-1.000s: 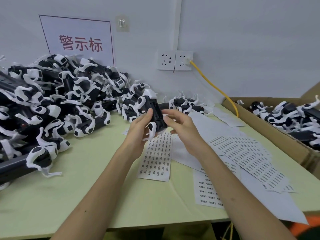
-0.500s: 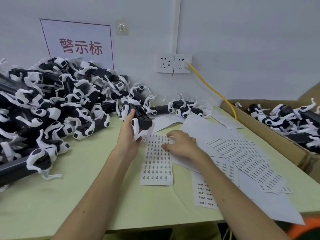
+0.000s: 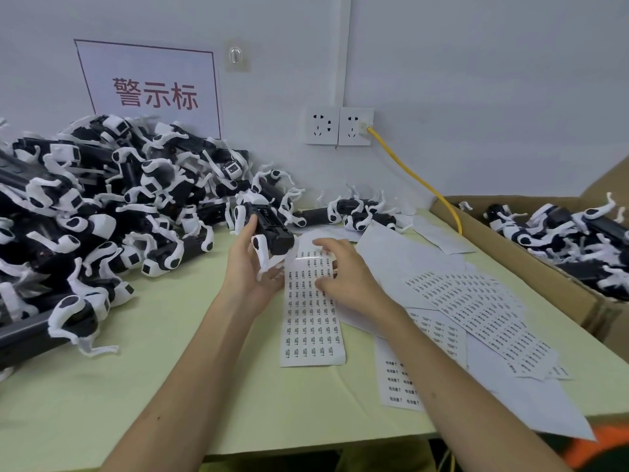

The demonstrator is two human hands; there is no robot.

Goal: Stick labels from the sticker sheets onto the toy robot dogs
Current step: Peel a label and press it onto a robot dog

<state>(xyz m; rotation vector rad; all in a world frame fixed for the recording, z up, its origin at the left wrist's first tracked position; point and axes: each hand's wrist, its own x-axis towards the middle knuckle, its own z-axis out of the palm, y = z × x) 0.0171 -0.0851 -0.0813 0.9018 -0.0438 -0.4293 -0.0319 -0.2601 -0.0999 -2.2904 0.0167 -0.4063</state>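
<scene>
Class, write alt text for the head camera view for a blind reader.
A left hand grips a toy robot dog while the right hand touches a sticker sheet on a green table. More dogs lie heaped left and boxed right.

Two forearms come in from the lower edge, the left forearm [image 3: 190, 352] and the right forearm [image 3: 442, 362], both uncovered as far as the frame shows. The left grip [image 3: 252, 277] and right grip [image 3: 347, 277] are bare too. Orange and dark green cloth [image 3: 609, 444] shows at the lower right corner; I cannot tell whether it is worn.
</scene>
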